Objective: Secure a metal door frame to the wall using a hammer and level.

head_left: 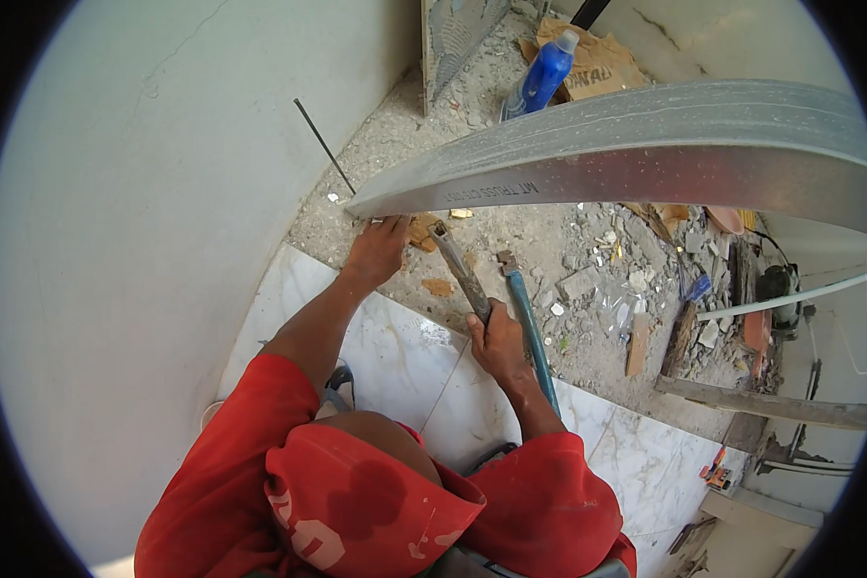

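Could strike or pinch the left hand [378, 252] with the bar [464, 275], given the nearness of its far end; could nick fingertips on the thin-edged channel [588, 178]. Looks straight, grey-brown and scuffed, with a blocky far end. Lies between channel and teal-handled tool [533, 332], clasped by the right hand [500, 342]. Left grip: at channel's end, closure impossible to tell.
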Action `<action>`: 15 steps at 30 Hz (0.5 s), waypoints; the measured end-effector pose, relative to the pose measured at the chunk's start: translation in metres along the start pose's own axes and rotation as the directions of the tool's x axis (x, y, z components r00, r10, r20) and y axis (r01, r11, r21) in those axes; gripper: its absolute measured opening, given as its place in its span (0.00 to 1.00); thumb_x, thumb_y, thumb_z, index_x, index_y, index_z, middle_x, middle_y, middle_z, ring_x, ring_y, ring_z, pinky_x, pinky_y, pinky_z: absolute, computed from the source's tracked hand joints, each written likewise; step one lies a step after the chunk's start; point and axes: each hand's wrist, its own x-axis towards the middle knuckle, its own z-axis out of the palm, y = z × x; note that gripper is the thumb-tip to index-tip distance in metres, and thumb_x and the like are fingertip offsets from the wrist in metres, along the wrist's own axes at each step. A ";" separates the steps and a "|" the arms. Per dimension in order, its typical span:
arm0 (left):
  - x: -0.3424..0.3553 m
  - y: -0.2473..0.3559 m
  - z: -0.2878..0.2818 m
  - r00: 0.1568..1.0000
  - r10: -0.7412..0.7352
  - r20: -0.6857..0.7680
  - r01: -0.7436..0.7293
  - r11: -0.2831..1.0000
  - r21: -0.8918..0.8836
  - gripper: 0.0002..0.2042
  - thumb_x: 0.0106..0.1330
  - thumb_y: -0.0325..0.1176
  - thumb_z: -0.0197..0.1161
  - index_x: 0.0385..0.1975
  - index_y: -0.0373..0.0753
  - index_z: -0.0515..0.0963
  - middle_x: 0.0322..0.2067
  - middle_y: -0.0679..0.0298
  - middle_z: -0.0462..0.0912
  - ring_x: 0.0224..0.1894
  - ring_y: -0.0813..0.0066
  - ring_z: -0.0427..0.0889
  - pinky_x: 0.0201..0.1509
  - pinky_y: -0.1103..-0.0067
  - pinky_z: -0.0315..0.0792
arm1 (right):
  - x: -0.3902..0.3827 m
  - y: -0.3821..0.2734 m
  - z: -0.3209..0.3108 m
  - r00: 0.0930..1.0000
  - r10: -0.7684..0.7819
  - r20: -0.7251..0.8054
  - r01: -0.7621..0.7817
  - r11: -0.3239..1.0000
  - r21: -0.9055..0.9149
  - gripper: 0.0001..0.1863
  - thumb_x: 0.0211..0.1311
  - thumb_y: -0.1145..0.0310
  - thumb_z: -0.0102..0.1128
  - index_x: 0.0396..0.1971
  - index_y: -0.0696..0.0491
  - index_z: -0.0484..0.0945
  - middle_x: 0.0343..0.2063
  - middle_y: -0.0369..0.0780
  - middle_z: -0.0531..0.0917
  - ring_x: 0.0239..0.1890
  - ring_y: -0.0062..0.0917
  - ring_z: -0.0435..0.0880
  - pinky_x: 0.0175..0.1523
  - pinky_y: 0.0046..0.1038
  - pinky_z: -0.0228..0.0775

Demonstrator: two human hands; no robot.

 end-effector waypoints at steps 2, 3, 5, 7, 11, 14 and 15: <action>0.003 0.004 -0.004 0.996 -0.028 0.090 0.028 1.000 0.001 0.22 0.61 0.29 0.54 0.57 0.33 0.65 0.57 0.52 0.69 0.54 0.57 0.74 0.63 0.62 0.62 | 0.014 0.007 0.002 0.995 0.079 0.062 -0.075 0.995 -0.068 0.18 0.64 0.59 0.54 0.38 0.61 0.68 0.20 0.54 0.78 0.26 0.53 0.78 0.31 0.47 0.70; 0.002 0.004 -0.004 0.996 -0.028 0.087 0.028 1.000 -0.007 0.22 0.61 0.29 0.54 0.57 0.33 0.65 0.57 0.52 0.69 0.54 0.57 0.74 0.63 0.62 0.62 | 0.019 0.009 -0.002 0.972 0.192 0.139 -0.172 0.975 -0.142 0.18 0.65 0.58 0.53 0.35 0.61 0.67 0.19 0.54 0.77 0.26 0.53 0.78 0.31 0.48 0.69; 0.003 0.002 -0.005 0.976 -0.086 0.198 0.091 0.996 -0.017 0.24 0.58 0.26 0.55 0.57 0.33 0.65 0.56 0.52 0.69 0.54 0.57 0.74 0.63 0.64 0.63 | 0.010 0.022 -0.007 0.939 0.296 0.178 -0.268 0.949 -0.163 0.20 0.66 0.55 0.50 0.33 0.61 0.66 0.17 0.54 0.76 0.24 0.54 0.77 0.31 0.48 0.68; 0.001 -0.002 0.000 0.991 -0.052 0.120 0.053 0.999 -0.006 0.25 0.57 0.25 0.55 0.57 0.33 0.65 0.56 0.52 0.69 0.53 0.57 0.75 0.62 0.65 0.64 | -0.014 0.021 -0.010 0.954 0.273 0.123 -0.269 0.962 -0.048 0.20 0.66 0.54 0.50 0.33 0.60 0.66 0.17 0.54 0.75 0.23 0.54 0.76 0.30 0.47 0.68; -0.002 -0.009 0.008 0.999 0.017 0.043 -0.020 0.998 0.066 0.22 0.60 0.29 0.56 0.56 0.33 0.66 0.55 0.50 0.69 0.50 0.55 0.76 0.56 0.65 0.68 | -0.024 -0.016 -0.044 0.983 0.169 -0.069 -0.142 0.948 0.285 0.19 0.67 0.54 0.49 0.33 0.58 0.66 0.16 0.45 0.74 0.19 0.36 0.76 0.26 0.35 0.67; -0.005 -0.010 0.001 0.994 -0.051 0.092 0.050 0.999 0.014 0.23 0.60 0.29 0.56 0.57 0.33 0.66 0.55 0.51 0.70 0.51 0.56 0.75 0.56 0.66 0.69 | 0.004 -0.068 -0.069 0.870 -0.113 -0.480 0.407 0.715 0.568 0.22 0.67 0.45 0.45 0.40 0.52 0.64 0.24 0.36 0.71 0.20 0.21 0.69 0.25 0.23 0.65; 0.002 -0.005 0.001 0.995 -0.043 0.086 0.043 0.999 0.005 0.23 0.60 0.29 0.56 0.57 0.33 0.66 0.55 0.51 0.70 0.51 0.56 0.75 0.56 0.66 0.69 | 0.016 -0.076 -0.073 0.752 -0.198 -0.629 0.607 0.582 0.541 0.22 0.67 0.45 0.45 0.42 0.50 0.62 0.29 0.38 0.69 0.21 0.21 0.68 0.25 0.24 0.66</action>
